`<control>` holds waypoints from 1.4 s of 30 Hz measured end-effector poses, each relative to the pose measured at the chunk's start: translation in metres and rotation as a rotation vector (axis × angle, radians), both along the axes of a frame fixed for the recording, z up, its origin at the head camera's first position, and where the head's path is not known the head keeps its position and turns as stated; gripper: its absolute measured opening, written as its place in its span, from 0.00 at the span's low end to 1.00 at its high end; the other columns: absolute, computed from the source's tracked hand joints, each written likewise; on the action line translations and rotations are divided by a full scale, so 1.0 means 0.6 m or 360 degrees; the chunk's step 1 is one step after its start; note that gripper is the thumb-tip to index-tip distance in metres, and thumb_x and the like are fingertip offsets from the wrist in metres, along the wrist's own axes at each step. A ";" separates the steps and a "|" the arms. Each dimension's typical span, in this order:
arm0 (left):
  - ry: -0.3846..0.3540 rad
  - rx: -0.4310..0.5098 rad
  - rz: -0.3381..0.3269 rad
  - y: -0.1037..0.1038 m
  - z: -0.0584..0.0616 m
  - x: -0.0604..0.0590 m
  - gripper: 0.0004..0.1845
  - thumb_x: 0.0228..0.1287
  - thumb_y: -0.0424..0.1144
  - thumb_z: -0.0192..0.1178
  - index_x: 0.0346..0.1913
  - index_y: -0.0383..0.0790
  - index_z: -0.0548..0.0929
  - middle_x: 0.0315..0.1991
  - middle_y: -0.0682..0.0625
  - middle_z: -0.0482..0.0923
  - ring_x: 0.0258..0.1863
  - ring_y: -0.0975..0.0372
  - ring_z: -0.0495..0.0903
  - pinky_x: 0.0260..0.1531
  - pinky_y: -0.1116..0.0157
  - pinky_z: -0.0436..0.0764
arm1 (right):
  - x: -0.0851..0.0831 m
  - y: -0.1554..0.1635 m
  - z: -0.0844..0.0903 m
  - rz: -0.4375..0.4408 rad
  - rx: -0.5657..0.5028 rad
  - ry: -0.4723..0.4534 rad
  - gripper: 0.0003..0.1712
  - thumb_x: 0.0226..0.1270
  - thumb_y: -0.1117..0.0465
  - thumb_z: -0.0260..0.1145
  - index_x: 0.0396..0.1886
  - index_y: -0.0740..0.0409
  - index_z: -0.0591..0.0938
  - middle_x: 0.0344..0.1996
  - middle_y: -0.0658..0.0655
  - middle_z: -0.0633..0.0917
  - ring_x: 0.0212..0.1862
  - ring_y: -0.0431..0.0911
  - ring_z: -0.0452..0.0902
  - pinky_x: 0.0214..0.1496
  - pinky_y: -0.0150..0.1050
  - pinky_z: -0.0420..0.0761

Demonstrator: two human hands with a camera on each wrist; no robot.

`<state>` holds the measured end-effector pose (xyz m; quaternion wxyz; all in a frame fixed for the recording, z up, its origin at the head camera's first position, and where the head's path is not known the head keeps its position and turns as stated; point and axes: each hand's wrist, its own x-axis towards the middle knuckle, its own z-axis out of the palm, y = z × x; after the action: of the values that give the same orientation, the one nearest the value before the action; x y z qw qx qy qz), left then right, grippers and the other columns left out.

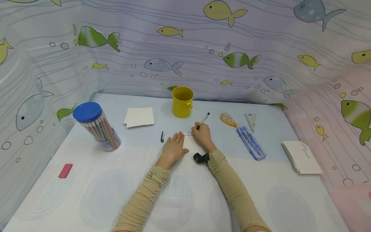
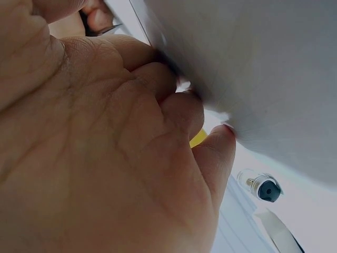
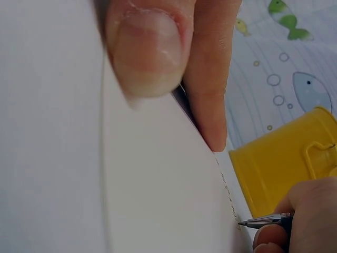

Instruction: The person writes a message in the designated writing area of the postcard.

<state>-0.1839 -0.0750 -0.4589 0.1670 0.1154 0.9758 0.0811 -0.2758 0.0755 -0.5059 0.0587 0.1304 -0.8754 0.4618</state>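
Note:
My left hand [image 1: 172, 149] lies flat with its fingers straight, pressing down a white paper card [image 1: 189, 145]. Beside it, my right hand [image 1: 204, 137] pinches a ballpoint pen [image 1: 206, 117] above the card's far part. In the right wrist view the metal tip of the pen [image 3: 263, 220] stands at the end of a row of small handwritten letters [image 3: 226, 185]. The left palm [image 2: 100, 142] fills much of the left wrist view. Just left of the left fingertips lies a dark, clear-ended pen cap [image 1: 162, 137].
Behind the hands stands a yellow bucket [image 1: 182, 108]. Card stacks lie at left [image 1: 140, 117] and right [image 1: 302, 158]. A blue-lidded pencil jar [image 1: 99, 127] and red eraser [image 1: 65, 170] are left; correction tape [image 1: 228, 119], a set square [image 1: 251, 121] and a blue case [image 1: 251, 142] right.

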 end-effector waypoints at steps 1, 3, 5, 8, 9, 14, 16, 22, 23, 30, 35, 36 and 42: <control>0.0001 0.0004 0.0003 0.000 0.000 0.000 0.41 0.73 0.57 0.46 0.77 0.36 0.49 0.79 0.43 0.42 0.78 0.52 0.44 0.77 0.52 0.50 | 0.000 0.000 -0.001 0.0002 0.0008 -0.0012 0.23 0.62 0.69 0.55 0.10 0.52 0.59 0.08 0.46 0.57 0.13 0.36 0.47 0.16 0.28 0.49; -0.0004 -0.0004 0.0002 0.000 0.000 0.000 0.41 0.73 0.58 0.46 0.77 0.36 0.49 0.79 0.44 0.42 0.79 0.52 0.44 0.77 0.52 0.50 | 0.000 0.000 -0.002 0.0005 0.0011 -0.0030 0.23 0.62 0.69 0.55 0.10 0.52 0.59 0.08 0.46 0.57 0.13 0.37 0.46 0.16 0.28 0.49; 0.0001 0.0009 0.0003 0.000 0.000 0.000 0.41 0.72 0.57 0.47 0.76 0.35 0.50 0.79 0.43 0.43 0.78 0.52 0.45 0.76 0.51 0.51 | 0.000 0.000 -0.001 0.0001 0.0011 -0.0035 0.23 0.62 0.69 0.55 0.10 0.52 0.59 0.08 0.46 0.56 0.14 0.37 0.46 0.17 0.28 0.49; -0.0003 0.0002 0.0002 0.001 0.001 0.000 0.41 0.73 0.58 0.46 0.76 0.36 0.49 0.79 0.43 0.42 0.78 0.52 0.44 0.77 0.52 0.50 | 0.001 0.000 0.002 -0.0013 0.0009 -0.0024 0.23 0.61 0.69 0.56 0.10 0.52 0.59 0.08 0.46 0.55 0.14 0.37 0.46 0.17 0.29 0.49; -0.0001 0.0009 0.0005 0.001 0.001 0.000 0.41 0.72 0.57 0.47 0.76 0.35 0.50 0.79 0.43 0.43 0.78 0.52 0.45 0.77 0.51 0.50 | 0.001 0.000 0.002 -0.0017 0.0013 -0.0018 0.23 0.61 0.69 0.56 0.10 0.52 0.59 0.08 0.45 0.55 0.14 0.37 0.46 0.17 0.29 0.49; -0.0009 0.0000 0.0015 0.001 0.001 0.000 0.41 0.73 0.57 0.46 0.77 0.36 0.49 0.79 0.44 0.42 0.79 0.52 0.44 0.77 0.52 0.49 | 0.002 -0.002 0.006 -0.0006 0.0058 -0.0023 0.24 0.62 0.68 0.56 0.10 0.52 0.58 0.08 0.45 0.54 0.15 0.37 0.45 0.18 0.29 0.49; -0.0009 0.0006 0.0019 0.000 0.002 0.000 0.41 0.73 0.57 0.47 0.76 0.35 0.49 0.79 0.43 0.42 0.79 0.52 0.44 0.77 0.52 0.49 | 0.002 -0.002 0.008 0.0008 0.0083 -0.0036 0.24 0.62 0.68 0.56 0.10 0.52 0.58 0.09 0.45 0.54 0.15 0.38 0.45 0.18 0.29 0.49; 0.0011 0.0010 0.0012 0.000 -0.001 0.000 0.40 0.73 0.57 0.46 0.76 0.35 0.50 0.79 0.43 0.43 0.78 0.52 0.44 0.77 0.52 0.50 | 0.003 -0.001 0.006 0.0001 0.0026 -0.0052 0.23 0.62 0.69 0.55 0.10 0.52 0.59 0.08 0.46 0.56 0.13 0.36 0.46 0.16 0.29 0.49; 0.0010 0.0010 0.0012 0.000 -0.001 0.001 0.40 0.73 0.57 0.46 0.76 0.35 0.50 0.79 0.43 0.43 0.78 0.52 0.44 0.77 0.52 0.49 | 0.004 -0.001 0.005 -0.0006 0.0011 -0.0048 0.23 0.62 0.69 0.55 0.10 0.52 0.59 0.08 0.46 0.56 0.13 0.36 0.46 0.16 0.29 0.49; -0.0001 0.0017 0.0028 0.001 0.005 0.006 0.40 0.73 0.56 0.47 0.76 0.35 0.50 0.78 0.43 0.43 0.78 0.52 0.44 0.77 0.52 0.49 | 0.004 -0.001 0.001 -0.0019 0.0014 -0.0031 0.23 0.62 0.69 0.56 0.10 0.52 0.59 0.08 0.46 0.56 0.14 0.36 0.45 0.17 0.28 0.49; -0.0008 0.0023 0.0029 0.002 0.004 0.007 0.40 0.73 0.56 0.47 0.76 0.35 0.51 0.78 0.43 0.43 0.78 0.52 0.45 0.77 0.52 0.49 | 0.005 -0.002 -0.001 -0.0021 0.0016 -0.0033 0.24 0.62 0.69 0.56 0.10 0.52 0.59 0.08 0.45 0.55 0.14 0.37 0.46 0.17 0.28 0.49; -0.0007 0.0024 0.0034 0.002 0.004 0.007 0.40 0.73 0.56 0.47 0.76 0.35 0.51 0.78 0.43 0.43 0.78 0.52 0.45 0.77 0.52 0.49 | 0.005 -0.002 -0.002 -0.0019 0.0017 -0.0034 0.24 0.62 0.68 0.56 0.10 0.52 0.59 0.08 0.45 0.55 0.14 0.36 0.46 0.17 0.28 0.49; -0.0012 0.0033 0.0032 0.001 0.005 0.005 0.40 0.73 0.57 0.47 0.76 0.35 0.50 0.78 0.43 0.43 0.78 0.52 0.44 0.77 0.51 0.49 | 0.005 -0.003 0.002 -0.0015 -0.0001 -0.0052 0.23 0.61 0.68 0.56 0.10 0.52 0.59 0.08 0.46 0.56 0.14 0.37 0.46 0.17 0.29 0.49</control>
<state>-0.1811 -0.0745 -0.4561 0.1686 0.1069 0.9754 0.0933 -0.2728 0.0737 -0.5049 0.0465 0.1186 -0.8767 0.4639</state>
